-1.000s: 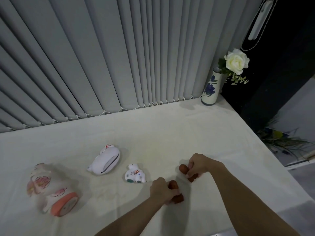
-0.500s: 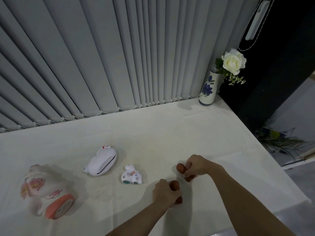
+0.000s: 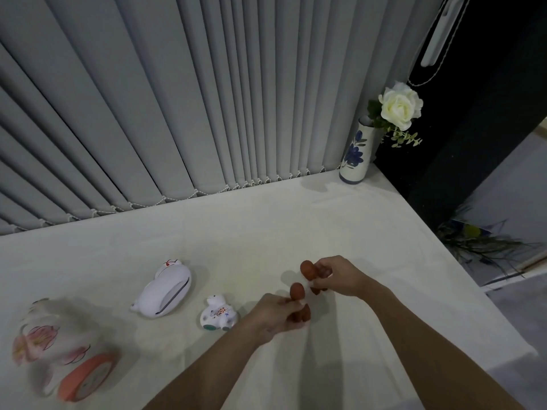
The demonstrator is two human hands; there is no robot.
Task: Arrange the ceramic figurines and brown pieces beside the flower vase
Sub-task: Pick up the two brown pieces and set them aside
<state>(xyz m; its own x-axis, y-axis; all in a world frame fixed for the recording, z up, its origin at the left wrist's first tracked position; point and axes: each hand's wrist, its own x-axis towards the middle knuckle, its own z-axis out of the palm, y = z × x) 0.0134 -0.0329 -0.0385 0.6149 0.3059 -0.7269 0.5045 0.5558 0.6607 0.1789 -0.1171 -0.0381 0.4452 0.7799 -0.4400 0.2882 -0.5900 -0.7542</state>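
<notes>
My left hand (image 3: 273,316) grips a brown piece (image 3: 297,291) a little above the cloth. Just beyond it my right hand (image 3: 337,276) grips a second brown piece (image 3: 307,269), also lifted. To their left a small white painted figurine (image 3: 217,313) lies on the cloth. A larger white cat figurine (image 3: 164,291) lies on its side further left. At the far left lies a big figurine with pink flowers and an orange base (image 3: 59,347). The flower vase (image 3: 355,155), white with a blue flower and a white rose, stands in the table's far right corner.
The table (image 3: 266,226) wears a cream cloth; its right edge drops to the floor. Grey vertical blinds (image 3: 177,99) hang along the far edge. A dark wall and a green plant (image 3: 479,241) lie beyond the right edge.
Both hands have lifted their brown pieces off the cloth and moved slightly up and away from me. The figurines have stayed where they were.
</notes>
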